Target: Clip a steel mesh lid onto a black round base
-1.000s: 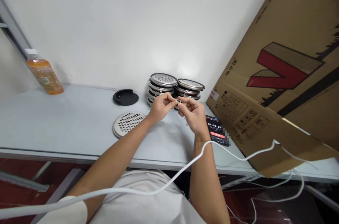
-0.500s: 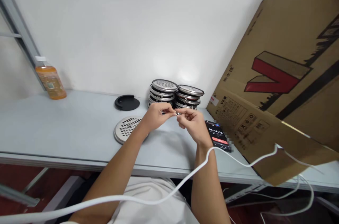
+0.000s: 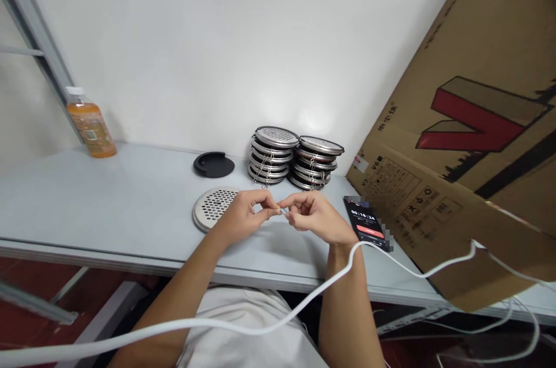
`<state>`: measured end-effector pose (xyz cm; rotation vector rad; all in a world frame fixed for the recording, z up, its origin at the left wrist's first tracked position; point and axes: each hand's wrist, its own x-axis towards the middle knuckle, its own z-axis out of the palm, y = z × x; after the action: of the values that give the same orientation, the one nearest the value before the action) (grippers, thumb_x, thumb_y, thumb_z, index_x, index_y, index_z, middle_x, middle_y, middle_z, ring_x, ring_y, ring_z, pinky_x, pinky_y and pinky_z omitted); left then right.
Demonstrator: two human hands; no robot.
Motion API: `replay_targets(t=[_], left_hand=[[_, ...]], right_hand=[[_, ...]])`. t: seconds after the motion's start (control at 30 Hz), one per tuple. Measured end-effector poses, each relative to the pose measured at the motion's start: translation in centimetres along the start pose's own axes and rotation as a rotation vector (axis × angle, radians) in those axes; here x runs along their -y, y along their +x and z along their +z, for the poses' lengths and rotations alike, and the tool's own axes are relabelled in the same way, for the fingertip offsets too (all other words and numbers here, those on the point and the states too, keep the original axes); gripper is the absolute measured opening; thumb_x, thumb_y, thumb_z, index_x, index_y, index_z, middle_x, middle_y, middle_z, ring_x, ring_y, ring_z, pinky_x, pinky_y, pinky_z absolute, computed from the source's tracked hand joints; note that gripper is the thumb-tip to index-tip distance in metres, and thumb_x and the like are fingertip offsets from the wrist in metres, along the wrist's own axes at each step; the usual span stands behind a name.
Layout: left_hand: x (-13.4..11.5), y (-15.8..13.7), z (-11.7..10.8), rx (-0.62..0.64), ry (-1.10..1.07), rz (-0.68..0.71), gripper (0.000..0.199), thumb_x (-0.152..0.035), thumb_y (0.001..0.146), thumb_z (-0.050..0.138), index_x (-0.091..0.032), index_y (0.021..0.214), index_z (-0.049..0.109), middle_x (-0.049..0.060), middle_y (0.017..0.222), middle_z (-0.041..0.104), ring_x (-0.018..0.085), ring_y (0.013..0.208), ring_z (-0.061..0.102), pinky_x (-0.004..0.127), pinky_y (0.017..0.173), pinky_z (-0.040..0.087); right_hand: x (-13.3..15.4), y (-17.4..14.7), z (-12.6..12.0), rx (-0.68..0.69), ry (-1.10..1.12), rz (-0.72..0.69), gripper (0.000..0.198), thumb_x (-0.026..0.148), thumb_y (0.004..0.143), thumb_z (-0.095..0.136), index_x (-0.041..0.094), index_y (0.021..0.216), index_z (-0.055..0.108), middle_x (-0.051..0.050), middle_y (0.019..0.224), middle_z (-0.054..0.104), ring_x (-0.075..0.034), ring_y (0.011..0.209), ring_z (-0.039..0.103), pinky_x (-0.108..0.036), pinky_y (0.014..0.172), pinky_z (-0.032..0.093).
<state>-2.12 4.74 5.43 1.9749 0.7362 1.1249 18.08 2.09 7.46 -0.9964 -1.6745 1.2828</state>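
Head view, largest to smallest. Cardboard box [image 3: 469,142], tilted, filling the right of the frame and resting on the table [image 3: 130,206]. White cable [image 3: 278,321] looping across the lower frame and over the right wrist. Two stacks of perforated metal discs [image 3: 295,156] at centre, against the wall; single perforated disc [image 3: 212,207] lying flat just left of the hands; black lid [image 3: 214,164] behind it. Orange bottle [image 3: 90,123] at upper left. Phone [image 3: 367,223] with running timer, just right of the hands.

Left hand [image 3: 245,216] and right hand [image 3: 315,218] brought together above the table at centre frame, fingers curled, thumb and forefinger tips pinched on a small wire clip [image 3: 282,211] spanning the narrow gap between them. Clip too small to resolve in shape; both pinches closed on it, other fingers tucked.

For good handling, as judged: firm fingertip grip close to the clip's ends, wrists steady and low over the table, small controlled twists rather than pulls, cable kept clear of the working fingers.
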Motion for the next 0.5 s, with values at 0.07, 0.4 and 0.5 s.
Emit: replay_targets(t=[0.07, 0.4, 0.5], left_hand=[[0.1, -0.5, 0.0, -0.027, 0.005, -0.025, 0.015, -0.028, 0.085, 0.068, -0.018, 0.074, 0.066, -0.001, 0.068, 0.062, 0.013, 0.065, 0.054, 0.024, 0.059, 0.039], [0.7, -2.4, -0.2, -0.193, 0.116, 0.081, 0.011, -0.020, 0.090, 0.060, -0.018, 0.079, 0.060, -0.002, 0.074, 0.060, 0.012, 0.071, 0.054, 0.023, 0.064, 0.040], [0.6, -2.8, -0.4, -0.140, 0.129, 0.126, 0.010, -0.017, 0.091, 0.058, -0.018, 0.081, 0.059, -0.002, 0.075, 0.059, 0.012, 0.071, 0.054, 0.024, 0.067, 0.041]], right_hand=[[0.0, 0.2, 0.4, 0.006, 0.018, 0.020, 0.029, 0.027, 0.073, 0.072, 0.008, 0.096, 0.074, 0.006, 0.052, 0.044, -0.004, 0.047, 0.030, -0.021, 0.046, 0.024], [0.0, 0.3, 1.8, -0.008, -0.043, -0.023, 0.028, 0.023, 0.076, 0.065, 0.008, 0.097, 0.077, 0.006, 0.054, 0.038, -0.006, 0.052, 0.027, -0.023, 0.049, 0.022], [0.3, -0.3, 1.5, 0.057, -0.075, -0.040, 0.028, 0.022, 0.076, 0.063, 0.008, 0.096, 0.078, 0.005, 0.055, 0.036, -0.006, 0.053, 0.026, -0.023, 0.050, 0.021]])
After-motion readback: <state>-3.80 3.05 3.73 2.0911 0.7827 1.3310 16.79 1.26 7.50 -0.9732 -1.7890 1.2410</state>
